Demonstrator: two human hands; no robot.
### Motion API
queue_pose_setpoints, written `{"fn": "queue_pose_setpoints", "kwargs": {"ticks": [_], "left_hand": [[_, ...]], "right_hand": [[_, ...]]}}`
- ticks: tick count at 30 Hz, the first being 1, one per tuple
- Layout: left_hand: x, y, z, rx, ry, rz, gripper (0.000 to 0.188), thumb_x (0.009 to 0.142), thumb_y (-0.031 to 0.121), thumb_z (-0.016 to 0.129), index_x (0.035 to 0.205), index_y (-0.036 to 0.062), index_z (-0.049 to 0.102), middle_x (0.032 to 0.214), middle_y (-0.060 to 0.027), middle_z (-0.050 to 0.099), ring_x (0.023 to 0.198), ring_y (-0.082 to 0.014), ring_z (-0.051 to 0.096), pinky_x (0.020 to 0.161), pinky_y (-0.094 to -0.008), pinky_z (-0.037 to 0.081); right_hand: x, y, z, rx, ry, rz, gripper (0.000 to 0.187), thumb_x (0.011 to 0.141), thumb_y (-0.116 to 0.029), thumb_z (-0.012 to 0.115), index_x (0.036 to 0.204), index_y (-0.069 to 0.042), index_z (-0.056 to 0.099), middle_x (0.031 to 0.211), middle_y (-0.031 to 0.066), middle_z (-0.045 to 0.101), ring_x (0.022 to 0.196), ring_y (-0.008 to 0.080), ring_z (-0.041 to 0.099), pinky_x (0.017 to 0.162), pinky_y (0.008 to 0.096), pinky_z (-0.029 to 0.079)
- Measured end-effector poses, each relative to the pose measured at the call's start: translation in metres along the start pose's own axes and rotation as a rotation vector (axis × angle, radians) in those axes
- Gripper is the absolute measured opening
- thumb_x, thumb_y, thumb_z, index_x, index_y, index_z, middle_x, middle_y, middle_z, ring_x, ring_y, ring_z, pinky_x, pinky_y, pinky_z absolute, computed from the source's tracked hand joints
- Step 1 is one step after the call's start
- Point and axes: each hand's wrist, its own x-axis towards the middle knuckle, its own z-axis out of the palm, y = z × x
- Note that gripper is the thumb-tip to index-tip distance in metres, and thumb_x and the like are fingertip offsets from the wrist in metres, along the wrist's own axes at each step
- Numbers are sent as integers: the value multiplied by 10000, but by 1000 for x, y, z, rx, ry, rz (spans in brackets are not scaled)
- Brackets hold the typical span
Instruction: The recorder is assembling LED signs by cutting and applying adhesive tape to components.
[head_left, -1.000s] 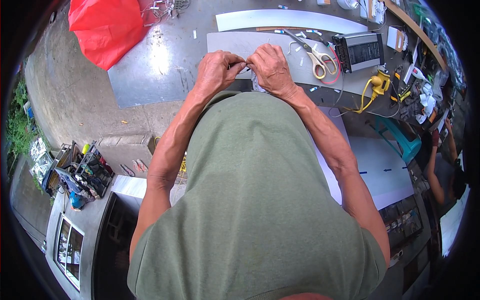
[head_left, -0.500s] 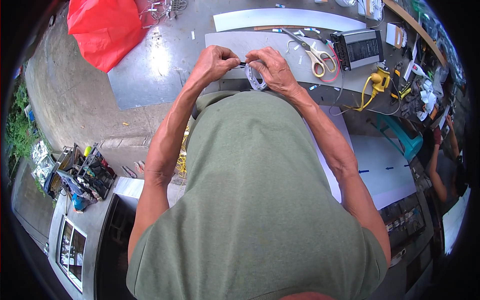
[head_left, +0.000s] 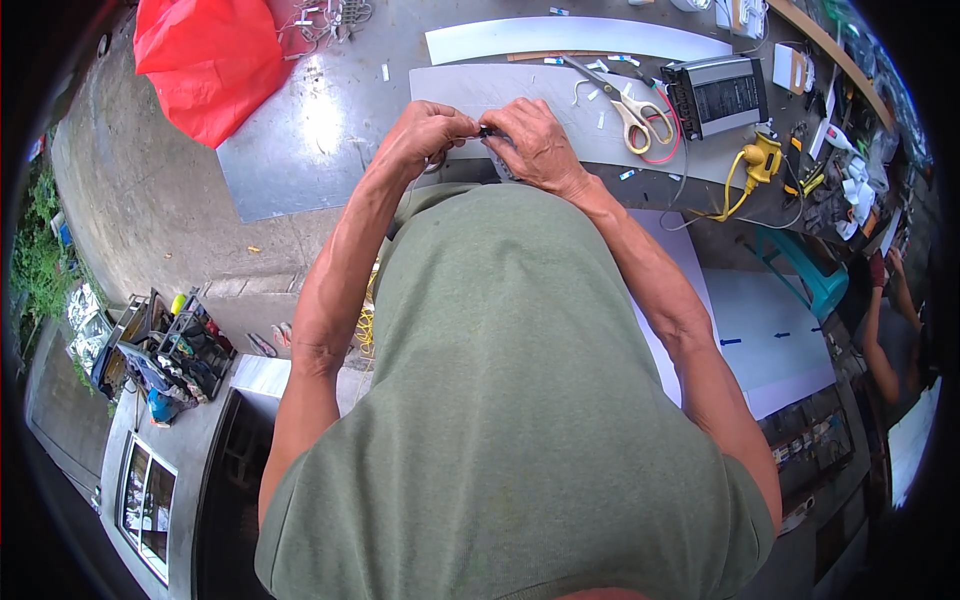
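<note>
Both of my hands meet over the near edge of the metal table, fingertips almost touching. My left hand (head_left: 428,135) is closed in a pinch on a thin pale strip, and a small curved bit of it shows under the palm. My right hand (head_left: 535,145) pinches a small black piece (head_left: 485,131) at the point where the fingertips meet. Beneath the right fingers a greyish, see-through coil (head_left: 503,172) hangs, mostly hidden by the hand. How the black piece and the strip join is too small to tell.
Scissors with cream handles (head_left: 637,122) lie right of my hands, beside a black-and-grey power unit (head_left: 716,97) with a red wire. Farther right are a yellow socket on a cord (head_left: 760,160) and a teal stool (head_left: 800,270). A red bag (head_left: 205,65) is at far left. Another person sits at right.
My left hand has moved slightly down, and a curved bit of strip now shows under it. My right hand has turned over the coil, which hung in plain view between the hands before.
</note>
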Motion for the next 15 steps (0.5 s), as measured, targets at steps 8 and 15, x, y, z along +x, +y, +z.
{"fn": "queue_pose_setpoints", "kwargs": {"ticks": [8,15], "left_hand": [[-3,-7,1,-27,-32,21,178,901,177,734,950,6,745,723,0,609,557,-53,442,483,-225,302],[0,-9,5,127,5,59,187,866,177,730,911,-3,756,717,-28,646,525,-73,459,463,-259,321]], "right_hand": [[-3,7,0,141,-3,27,251,858,-102,716,1101,-88,651,937,45,665,931,214,608,886,369,436],[-3,4,1,44,-73,1,272,851,-81,659,1122,-108,647,978,22,669,955,194,601,911,384,414]]}}
